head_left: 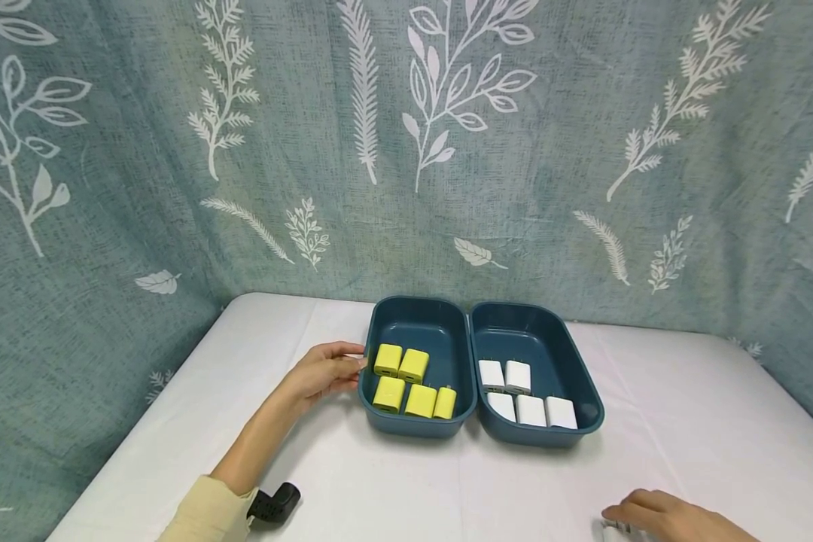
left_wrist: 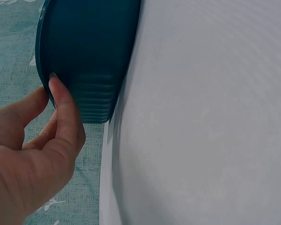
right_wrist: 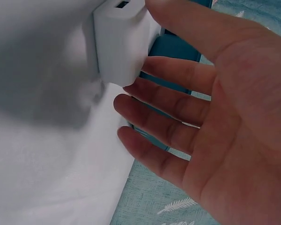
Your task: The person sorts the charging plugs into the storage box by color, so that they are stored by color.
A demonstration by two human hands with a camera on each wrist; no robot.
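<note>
My left hand pinches the left-side rim of a dark blue bin between thumb and fingers; the left wrist view shows this grip on the bin wall. Inside that bin are several yellow charger plugs. At the lower right, my right hand is at a white charger plug, thumb and index finger at its side, the other fingers loosely spread. The plug's port faces up in the right wrist view. The head view cuts off part of this hand and plug.
A second dark blue bin stands against the first one's right side, with several white charger plugs in it. A white cloth covers the table. A leaf-patterned green curtain hangs behind. A black device sits at my left wrist.
</note>
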